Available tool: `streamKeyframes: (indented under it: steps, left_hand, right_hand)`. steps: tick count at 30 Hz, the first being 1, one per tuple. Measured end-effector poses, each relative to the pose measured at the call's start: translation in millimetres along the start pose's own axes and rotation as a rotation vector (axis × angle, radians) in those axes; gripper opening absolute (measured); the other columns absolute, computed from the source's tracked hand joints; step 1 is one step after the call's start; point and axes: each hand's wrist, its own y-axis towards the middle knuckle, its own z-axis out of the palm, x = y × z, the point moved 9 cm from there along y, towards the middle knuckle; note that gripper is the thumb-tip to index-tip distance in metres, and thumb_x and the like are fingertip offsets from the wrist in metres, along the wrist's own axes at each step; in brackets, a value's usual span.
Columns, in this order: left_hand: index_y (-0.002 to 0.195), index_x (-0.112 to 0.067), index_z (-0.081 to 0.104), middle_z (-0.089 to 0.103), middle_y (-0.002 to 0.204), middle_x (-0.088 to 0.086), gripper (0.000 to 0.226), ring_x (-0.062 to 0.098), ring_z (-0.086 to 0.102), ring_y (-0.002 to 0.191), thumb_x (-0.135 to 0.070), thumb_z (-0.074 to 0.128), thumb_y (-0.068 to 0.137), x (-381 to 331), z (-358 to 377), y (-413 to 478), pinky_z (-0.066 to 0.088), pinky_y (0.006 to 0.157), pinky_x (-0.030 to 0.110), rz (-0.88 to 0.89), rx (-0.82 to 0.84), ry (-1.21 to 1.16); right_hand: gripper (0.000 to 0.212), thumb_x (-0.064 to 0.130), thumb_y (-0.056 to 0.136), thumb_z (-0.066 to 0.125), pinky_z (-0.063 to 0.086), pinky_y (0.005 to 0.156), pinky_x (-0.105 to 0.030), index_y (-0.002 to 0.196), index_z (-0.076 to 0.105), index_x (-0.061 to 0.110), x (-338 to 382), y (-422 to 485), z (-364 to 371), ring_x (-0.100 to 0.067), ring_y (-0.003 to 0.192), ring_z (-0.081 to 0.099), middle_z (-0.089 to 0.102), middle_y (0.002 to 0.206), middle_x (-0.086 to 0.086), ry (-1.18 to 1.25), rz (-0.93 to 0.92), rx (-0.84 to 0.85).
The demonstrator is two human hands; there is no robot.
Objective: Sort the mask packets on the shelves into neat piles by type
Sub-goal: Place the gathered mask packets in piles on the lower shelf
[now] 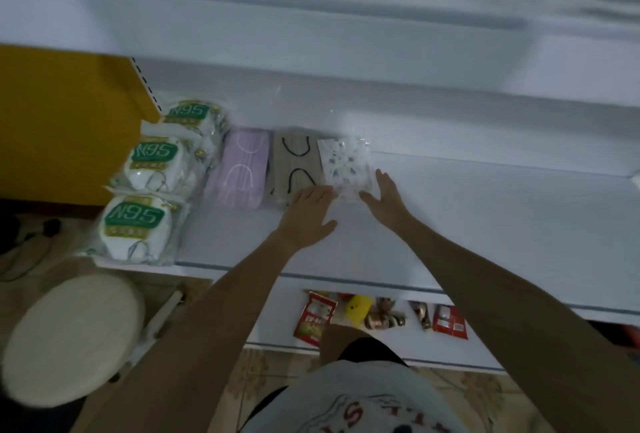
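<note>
Reaching forward from the near edge, both bare arms stretch out over the white shelf point(485, 225), nearly straight and converging on one packet. The left hand point(308, 207) lies palm down with its fingers spread, the fingertips resting on the near left corner of the patterned mask packet point(346, 166). The right hand point(384, 195) is also flat and spread, its fingers lying along the packet's right edge; neither hand pinches anything.

The patterned mask packet lies flat, its long axis running near to far, tilted slightly to the left at the far end. Just beside it on the left sits the beige mask packet point(294, 162) with black ear loops, and left of that the purple mask packet point(242, 169), both with the same near-to-far long axis and touching side by side. At the shelf's left end three N95 packets point(152, 162) form a column from near to far, their printing upside down to the camera.

Below, a lower shelf point(398, 346) holds small snack packets point(315, 318), and a round cream stool point(69, 339) stands at the near left.
</note>
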Motion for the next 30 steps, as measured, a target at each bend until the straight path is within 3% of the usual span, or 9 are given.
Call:
streamKeyframes:
  steps: [4,7,9,11,13,16,19,23,30]
  left_hand:
    - [0.138,-0.007,0.040,0.039,0.144,0.012,0.054,0.028,0.036,0.133,-0.030,0.051,0.091,-8.3,-42.2,-64.0,0.022,0.110,0.035,0.048,-0.025,-0.083]
    - [0.132,-0.003,0.048,0.046,0.139,0.015,0.053,0.030,0.046,0.126,-0.031,0.047,0.087,-18.4,-89.1,-110.5,0.033,0.104,0.034,0.131,-0.102,-0.134]
    - [0.127,-0.002,0.053,0.051,0.135,0.015,0.051,0.029,0.054,0.119,-0.033,0.046,0.088,-26.6,-128.3,-134.4,0.043,0.097,0.037,0.221,-0.197,-0.123]
    - [0.125,-0.003,0.056,0.055,0.131,0.014,0.049,0.025,0.056,0.116,-0.033,0.044,0.087,-36.0,-170.7,-150.7,0.049,0.092,0.035,0.317,-0.281,-0.114]
    - [0.125,-0.004,0.056,0.055,0.132,0.012,0.048,0.018,0.051,0.117,-0.031,0.044,0.087,-47.2,-214.5,-163.2,0.044,0.095,0.028,0.393,-0.355,-0.100]
    - [0.125,-0.007,0.057,0.057,0.131,0.007,0.044,0.016,0.052,0.114,-0.029,0.045,0.089,-69.5,-278.2,-180.2,0.041,0.093,0.023,0.497,-0.484,-0.015]
    - [0.126,-0.009,0.057,0.058,0.128,0.006,0.041,0.015,0.051,0.114,-0.028,0.046,0.091,-87.7,-335.8,-190.6,0.041,0.094,0.023,0.569,-0.605,0.023]
    - [0.132,-0.011,0.051,0.054,0.133,0.004,0.045,0.014,0.046,0.120,-0.032,0.041,0.092,-78.1,-392.9,-179.1,0.036,0.096,0.021,0.492,-0.666,0.022]
    - [0.138,-0.014,0.042,0.041,0.143,0.007,0.045,0.024,0.038,0.131,-0.026,0.049,0.095,13.6,-424.0,-105.5,0.031,0.108,0.036,0.062,-0.480,-0.049]
  right_hand:
    - [0.063,0.024,0.095,0.050,0.010,0.117,-0.035,0.148,0.018,0.011,39.5,-79.5,4.5,-0.024,0.145,0.010,0.012,0.156,-0.010,-0.103,-0.192,-0.033]
    - [0.056,0.019,0.095,0.052,0.014,0.115,-0.028,0.144,0.029,0.008,85.8,-145.7,0.7,-0.023,0.142,0.021,0.025,0.152,-0.011,-0.101,-0.395,-0.068]
    - [0.052,0.023,0.092,0.052,0.019,0.114,-0.023,0.140,0.037,0.007,122.0,-186.2,-9.8,-0.017,0.138,0.029,0.034,0.148,-0.010,-0.123,-0.555,-0.105]
    - [0.051,0.026,0.090,0.050,0.018,0.110,-0.010,0.137,0.044,0.008,160.8,-220.4,-28.2,-0.004,0.131,0.030,0.040,0.142,-0.004,-0.170,-0.678,-0.151]
    - [0.048,0.029,0.090,0.050,0.018,0.106,-0.004,0.135,0.047,0.012,201.4,-251.1,-51.0,0.000,0.127,0.033,0.043,0.137,0.004,-0.218,-0.763,-0.190]
    - [0.042,0.030,0.091,0.049,0.029,0.099,-0.008,0.131,0.051,0.019,262.2,-294.2,-95.0,-0.001,0.118,0.043,0.047,0.126,0.013,-0.251,-0.849,-0.316]
    - [0.041,0.030,0.091,0.047,0.036,0.088,-0.012,0.128,0.054,0.014,314.9,-326.9,-138.0,0.002,0.101,0.048,0.051,0.112,0.012,-0.256,-0.944,-0.449]
    - [0.034,0.023,0.093,0.050,0.040,0.084,-0.017,0.126,0.054,0.020,348.9,-320.9,-178.6,-0.003,0.096,0.053,0.055,0.109,0.010,-0.187,-0.852,-0.482]
    - [0.029,0.022,0.093,0.053,0.039,0.083,-0.020,0.122,0.056,0.022,368.3,-250.4,-202.6,-0.010,0.098,0.055,0.059,0.110,0.003,-0.144,-0.601,-0.391]
